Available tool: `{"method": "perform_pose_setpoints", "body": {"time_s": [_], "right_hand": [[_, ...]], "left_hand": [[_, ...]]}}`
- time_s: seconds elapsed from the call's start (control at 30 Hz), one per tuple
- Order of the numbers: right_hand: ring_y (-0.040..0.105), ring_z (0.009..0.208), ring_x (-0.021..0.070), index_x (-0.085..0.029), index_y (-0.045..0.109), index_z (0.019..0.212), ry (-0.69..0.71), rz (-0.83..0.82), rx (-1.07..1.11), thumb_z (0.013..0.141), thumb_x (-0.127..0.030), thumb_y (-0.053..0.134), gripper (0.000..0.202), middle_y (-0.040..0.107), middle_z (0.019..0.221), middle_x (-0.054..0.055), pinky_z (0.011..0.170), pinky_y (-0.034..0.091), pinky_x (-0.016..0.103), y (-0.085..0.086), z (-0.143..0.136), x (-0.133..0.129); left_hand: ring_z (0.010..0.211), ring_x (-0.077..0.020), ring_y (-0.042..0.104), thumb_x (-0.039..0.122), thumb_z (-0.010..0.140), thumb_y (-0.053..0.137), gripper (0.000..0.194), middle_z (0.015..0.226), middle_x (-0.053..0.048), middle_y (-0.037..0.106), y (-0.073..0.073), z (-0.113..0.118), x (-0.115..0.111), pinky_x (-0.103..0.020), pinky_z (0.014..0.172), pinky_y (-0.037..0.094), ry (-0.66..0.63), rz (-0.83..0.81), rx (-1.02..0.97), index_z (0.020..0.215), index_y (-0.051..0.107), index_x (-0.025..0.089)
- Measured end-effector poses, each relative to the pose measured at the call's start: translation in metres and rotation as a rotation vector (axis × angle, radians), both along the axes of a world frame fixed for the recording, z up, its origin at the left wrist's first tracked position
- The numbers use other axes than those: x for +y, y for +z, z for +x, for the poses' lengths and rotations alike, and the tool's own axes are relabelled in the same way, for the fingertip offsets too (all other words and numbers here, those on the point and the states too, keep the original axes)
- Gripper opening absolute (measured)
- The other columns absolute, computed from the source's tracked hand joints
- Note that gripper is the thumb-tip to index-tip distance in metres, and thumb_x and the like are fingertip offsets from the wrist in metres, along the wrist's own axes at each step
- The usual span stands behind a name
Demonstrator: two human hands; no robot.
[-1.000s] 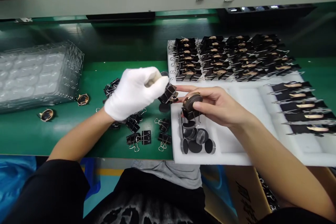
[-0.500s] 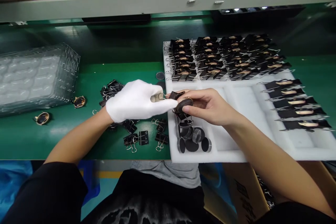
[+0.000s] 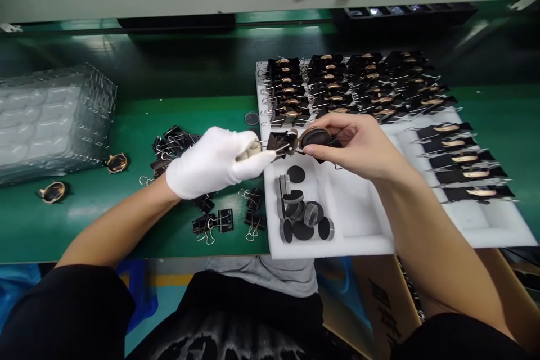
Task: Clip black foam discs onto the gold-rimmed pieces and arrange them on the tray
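My left hand (image 3: 215, 163), in a white glove, pinches a black binder clip (image 3: 282, 145) by its wire handles. The clip's mouth points right, toward a round dark piece with a gold rim (image 3: 315, 138). My bare right hand (image 3: 358, 143) grips this round piece between thumb and fingers, above the white foam tray (image 3: 371, 244). A second clip seems to show behind the right fingers, mostly hidden. Below the hands, several black discs (image 3: 302, 229) lie loose in the tray's near left compartment. More binder clips (image 3: 206, 225) are heaped and scattered on the green table around my left forearm.
Rows of clipped gold-rimmed pieces (image 3: 331, 85) fill the tray's far side, with several more (image 3: 466, 158) at its right. Stacked clear plastic trays (image 3: 42, 124) stand at the left. Two gold-rimmed pieces (image 3: 117, 163) lie near them. A grey beam (image 3: 189, 3) crosses overhead.
Both hands have moved away from my body, the right one also rightward, carrying the binder clip and round piece. More of the loose discs are uncovered. The view has shifted slightly.
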State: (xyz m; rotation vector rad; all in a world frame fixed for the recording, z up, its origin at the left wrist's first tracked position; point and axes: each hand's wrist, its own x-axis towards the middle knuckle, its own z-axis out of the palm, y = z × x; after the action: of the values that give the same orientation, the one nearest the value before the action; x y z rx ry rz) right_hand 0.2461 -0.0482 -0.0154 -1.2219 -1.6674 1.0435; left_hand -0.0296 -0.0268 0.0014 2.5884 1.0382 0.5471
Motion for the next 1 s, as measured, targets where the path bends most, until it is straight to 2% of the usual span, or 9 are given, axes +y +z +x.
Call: {"method": "perform_pose_setpoints", "body": {"time_s": [0.13,0.27,0.43,0.6,0.77,0.87,0.93,1.0], "right_hand": [[0.073,0.078,0.0229,-0.027,0.084,0.084,0.137,0.032,-0.021,0.074,-0.034,0.094,0.016,0.081,0.085,0.002,0.073,0.061,0.038,0.001,0.007,0.0],[0.075,0.079,0.0248,-0.031,0.085,0.082,0.239,0.059,-0.071,0.075,-0.034,0.094,0.012,0.082,0.085,0.001,0.073,0.061,0.04,0.004,0.008,-0.002],[0.076,0.08,0.0256,-0.034,0.084,0.087,0.165,0.117,-0.101,0.081,-0.028,0.087,0.009,0.082,0.086,-0.002,0.074,0.062,0.042,0.007,0.006,-0.007],[0.077,0.077,0.0252,-0.033,0.082,0.085,0.214,0.183,-0.19,0.082,-0.026,0.083,0.008,0.082,0.086,-0.002,0.068,0.061,0.041,0.009,0.004,-0.011],[0.077,0.076,0.022,-0.029,0.078,0.086,0.253,0.235,-0.278,0.082,-0.023,0.076,0.007,0.082,0.084,-0.001,0.065,0.056,0.036,0.009,0.003,-0.011],[0.076,0.075,0.0222,-0.029,0.079,0.084,0.249,0.224,-0.26,0.082,-0.023,0.078,0.007,0.081,0.083,-0.001,0.066,0.055,0.036,0.01,0.002,-0.011],[0.076,0.078,0.0242,-0.03,0.079,0.085,0.206,0.279,-0.233,0.083,-0.025,0.08,0.005,0.081,0.084,0.0,0.071,0.057,0.039,0.008,0.001,-0.01],[0.077,0.086,0.0282,-0.032,0.079,0.083,0.117,0.379,-0.233,0.085,-0.032,0.081,0.003,0.081,0.086,0.002,0.081,0.057,0.046,0.003,-0.001,-0.009]], "left_hand": [[0.046,-0.0099,0.038,0.057,0.104,0.047,0.052,0.052,0.004,0.045,-0.003,0.002,-0.009,-0.028,0.051,0.025,-0.146,0.126,0.042,0.067,0.049,0.02],[0.045,-0.0124,0.046,0.061,0.104,0.046,0.059,0.049,0.002,0.044,-0.007,0.007,-0.015,-0.029,0.051,0.025,-0.149,0.271,0.084,0.063,0.053,0.02],[0.044,-0.0123,0.044,0.065,0.104,0.044,0.065,0.047,0.002,0.043,-0.011,0.012,-0.019,-0.03,0.05,0.023,-0.139,0.349,0.101,0.057,0.05,0.02],[0.045,-0.0126,0.047,0.065,0.104,0.045,0.064,0.048,0.001,0.045,-0.016,0.015,-0.021,-0.031,0.05,0.026,-0.143,0.388,0.113,0.058,0.051,0.02],[0.044,-0.0144,0.048,0.068,0.105,0.039,0.067,0.049,-0.001,0.05,-0.018,0.017,-0.025,-0.032,0.049,0.026,-0.149,0.372,0.142,0.059,0.053,0.02],[0.047,-0.0167,0.053,0.068,0.103,0.043,0.065,0.049,-0.001,0.052,-0.012,0.015,-0.025,-0.032,0.051,0.027,-0.11,0.333,0.155,0.063,0.059,0.02],[0.053,-0.019,0.06,0.067,0.101,0.048,0.057,0.058,-0.003,0.062,-0.005,0.012,-0.023,-0.032,0.053,0.032,-0.069,0.221,0.153,0.076,0.067,0.019],[0.066,-0.0204,0.069,0.061,0.104,0.047,0.05,0.076,-0.006,0.074,0.001,0.009,-0.02,-0.032,0.059,0.042,-0.025,-0.022,0.087,0.095,0.071,0.017]]}}
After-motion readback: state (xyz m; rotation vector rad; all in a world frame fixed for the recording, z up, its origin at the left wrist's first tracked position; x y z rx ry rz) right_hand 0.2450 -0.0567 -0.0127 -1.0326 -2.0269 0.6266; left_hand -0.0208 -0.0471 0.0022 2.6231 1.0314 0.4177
